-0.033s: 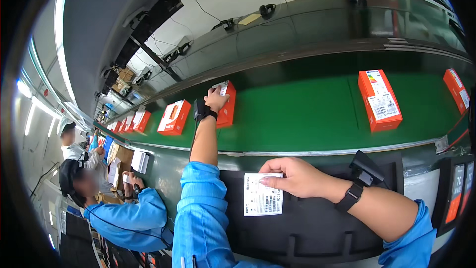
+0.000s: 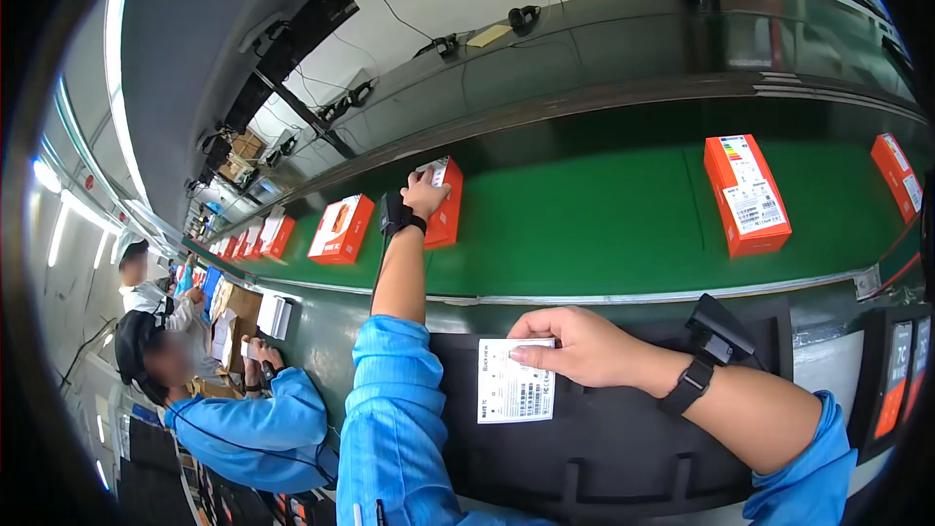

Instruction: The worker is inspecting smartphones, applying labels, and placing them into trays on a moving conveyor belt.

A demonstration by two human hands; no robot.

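Note:
On the green belt my left hand (image 2: 424, 193) reaches forward to an orange box (image 2: 444, 216), its fingers curled over the box's top. Part of the box's white label is covered by that hand. Lower down, my right hand (image 2: 570, 346) pinches the upper right corner of a white barcode label (image 2: 516, 394) between thumb and fingers. The label faces up, above a black mat (image 2: 614, 448). Both of my wrists carry black straps with small devices.
More orange boxes stand on the belt: one (image 2: 341, 230) left of my left hand, one (image 2: 748, 197) to the right, another (image 2: 897, 175) at the far right. A co-worker in a blue sleeve (image 2: 258, 424) works at the left. Dark packages (image 2: 891, 370) stand at the right edge.

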